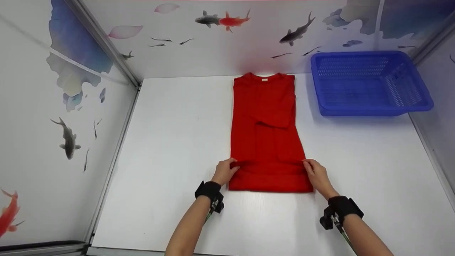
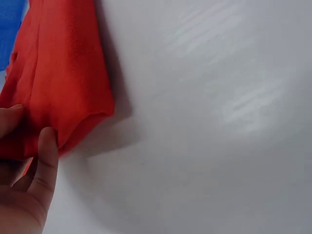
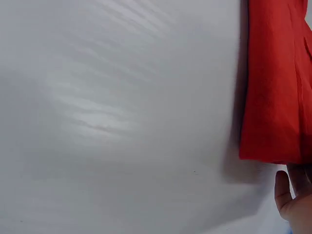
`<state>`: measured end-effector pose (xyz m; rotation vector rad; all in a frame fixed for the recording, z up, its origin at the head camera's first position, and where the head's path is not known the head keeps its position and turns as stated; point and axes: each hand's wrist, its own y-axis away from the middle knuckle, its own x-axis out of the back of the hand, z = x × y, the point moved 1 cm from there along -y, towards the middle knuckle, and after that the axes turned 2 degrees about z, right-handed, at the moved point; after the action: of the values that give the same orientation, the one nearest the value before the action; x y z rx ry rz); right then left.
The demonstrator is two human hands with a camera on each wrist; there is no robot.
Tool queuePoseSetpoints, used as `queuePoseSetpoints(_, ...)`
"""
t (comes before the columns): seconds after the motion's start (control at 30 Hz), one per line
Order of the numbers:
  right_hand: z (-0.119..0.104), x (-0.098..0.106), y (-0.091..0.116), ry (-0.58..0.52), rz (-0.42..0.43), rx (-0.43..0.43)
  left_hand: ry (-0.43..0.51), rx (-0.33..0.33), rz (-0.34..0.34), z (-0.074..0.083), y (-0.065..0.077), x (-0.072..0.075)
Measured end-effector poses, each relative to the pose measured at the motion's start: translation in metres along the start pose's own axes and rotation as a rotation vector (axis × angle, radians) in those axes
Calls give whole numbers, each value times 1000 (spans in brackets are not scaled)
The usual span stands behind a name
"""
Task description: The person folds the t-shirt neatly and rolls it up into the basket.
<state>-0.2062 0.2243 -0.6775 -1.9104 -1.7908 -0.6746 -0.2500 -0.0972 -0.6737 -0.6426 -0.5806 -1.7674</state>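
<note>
One red T-shirt lies on the white counter, its sides and a sleeve already turned inward. The crosswise fold looks begun but unfinished; the upper body lies flat. Two hands, the left hand and right hand, each pinch one side of the lower part, fingers closed on cloth. Beyond stands one blue plastic basket; two black wrist straps, one per arm.

Counted: one red garment | one blue basket | one bench | one left hand, one right hand | two black wrist straps | two pink petals | two red fish
</note>
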Motion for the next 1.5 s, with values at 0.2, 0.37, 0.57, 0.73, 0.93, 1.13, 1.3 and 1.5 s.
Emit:
queuePoseSetpoints(0.2,6,1,2,4,-26,-22,-4,113,99,1,0,-7)
queuePoseSetpoints(0.37,4,-3,-3,110,31,12,-70,203,162,7,-2,-8)
queuePoseSetpoints(0.57,-4,-5,-1,284,121,108,-185,161,232,9,4,-3)
queuePoseSetpoints(0.73,-6,0,19,317,185,244,-251,-88,232,2,27,5)
queuePoseSetpoints(0.93,7,0,54,299,129,475,-361,-314,26,-7,56,6)
queuePoseSetpoints(1.13,27,-4,69,324,133,578,-483,-416,-39,-15,63,0)
queuePoseSetpoints(1.3,34,-6,64,316,197,637,-508,-509,29,-22,61,-4)
queuePoseSetpoints(1.5,33,-5,60,306,214,682,-460,-608,140,-22,58,-6)
